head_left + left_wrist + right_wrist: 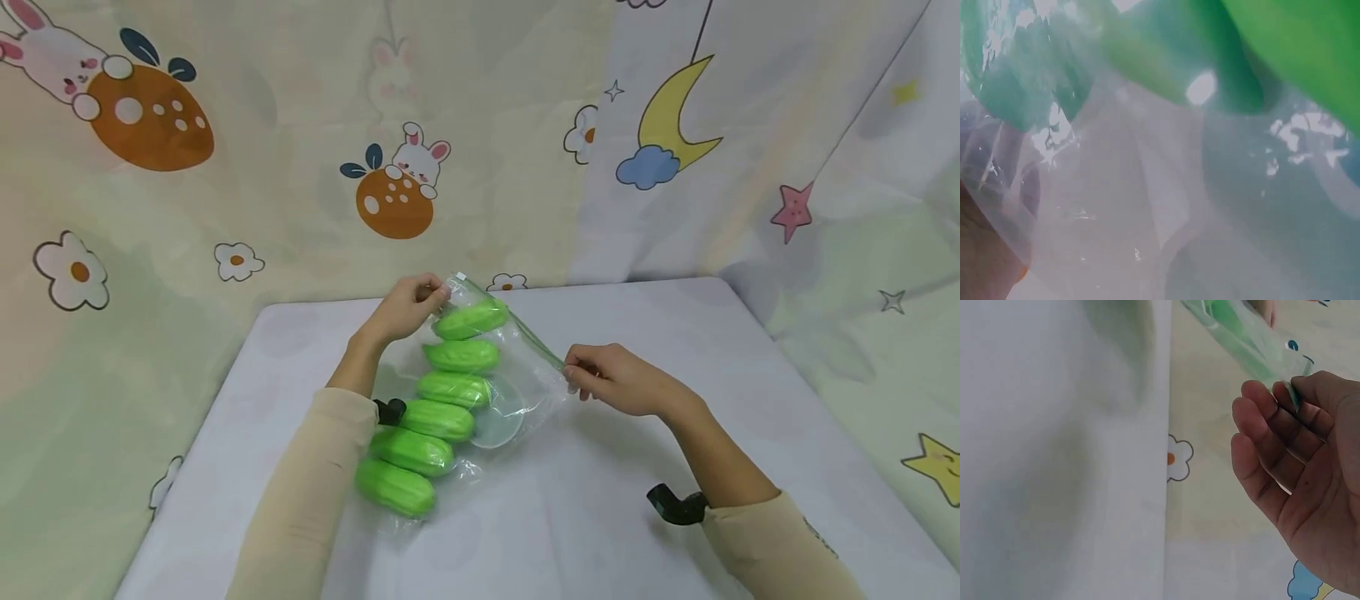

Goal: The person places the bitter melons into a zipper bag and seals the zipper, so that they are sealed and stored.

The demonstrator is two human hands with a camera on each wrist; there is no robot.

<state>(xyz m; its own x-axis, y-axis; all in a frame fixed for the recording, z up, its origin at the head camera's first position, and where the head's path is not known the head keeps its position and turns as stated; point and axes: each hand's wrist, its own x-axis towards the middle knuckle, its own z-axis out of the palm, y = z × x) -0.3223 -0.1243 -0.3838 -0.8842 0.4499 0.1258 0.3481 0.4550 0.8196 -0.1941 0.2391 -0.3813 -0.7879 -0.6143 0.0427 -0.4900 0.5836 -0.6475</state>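
A clear zip bag [536, 383] is held up at a slant above the table in the head view, its green seal strip [528, 329] running along the top edge. Several bright green, oblong, cucumber-like pieces [453, 389] lie in a column inside it. My left hand [405, 308] pinches the upper left corner, beside the white slider [460, 277]. At the strip's other end, my right hand [618, 379] pinches the corner between thumb and fingers. The right wrist view shows this hand [1310, 450] with the bag's tip at its thumb. Blurred green pieces [1310, 50] show through plastic in the left wrist view.
Under the bag lies a white-covered table [600, 517]. A patterned cloth backdrop [487, 100] with rabbits, flowers and a moon rises behind it and at both sides. Black camera mounts [677, 505] stick out at the wrists. A pale round patch [498, 421] shows through the bag.
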